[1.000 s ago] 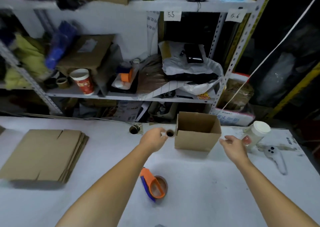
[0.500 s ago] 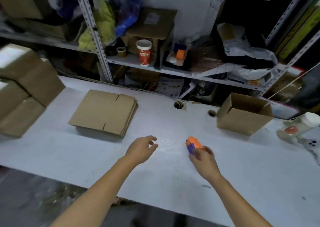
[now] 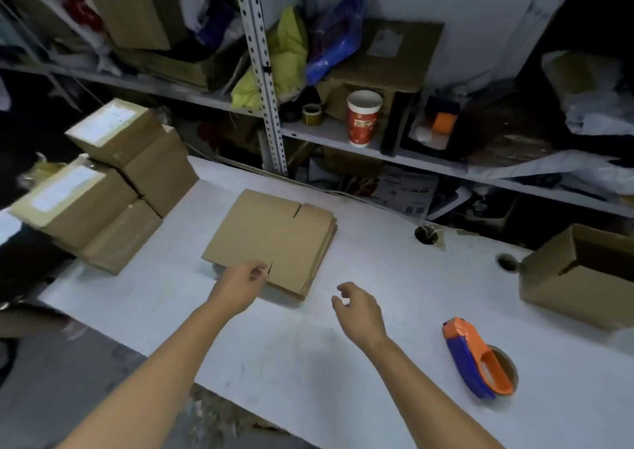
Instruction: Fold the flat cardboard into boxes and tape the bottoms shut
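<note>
A stack of flat cardboard blanks [image 3: 274,239] lies on the white table [image 3: 343,362], left of centre. My left hand [image 3: 240,285] reaches over the stack's near edge, its fingertips at the top sheet beside a slot cut; whether it grips the sheet I cannot tell. To the right of the stack, my right hand [image 3: 358,308] hovers over bare table with loosely curled fingers that hold nothing. An orange and blue tape dispenser [image 3: 480,359] lies on the table at the right. A folded open box [image 3: 579,277] stands at the far right.
Several taped brown boxes [image 3: 103,191] are piled at the table's left end. Two round cable holes [image 3: 425,234] pierce the tabletop near its back edge. Behind it, metal shelving [image 3: 264,81] holds a red paper cup [image 3: 363,117], bags and cartons.
My view has swung left. My right hand has let go of the tape dispenser, which now lies to its right. My left hand has reached forward to the flat cardboard stack.
</note>
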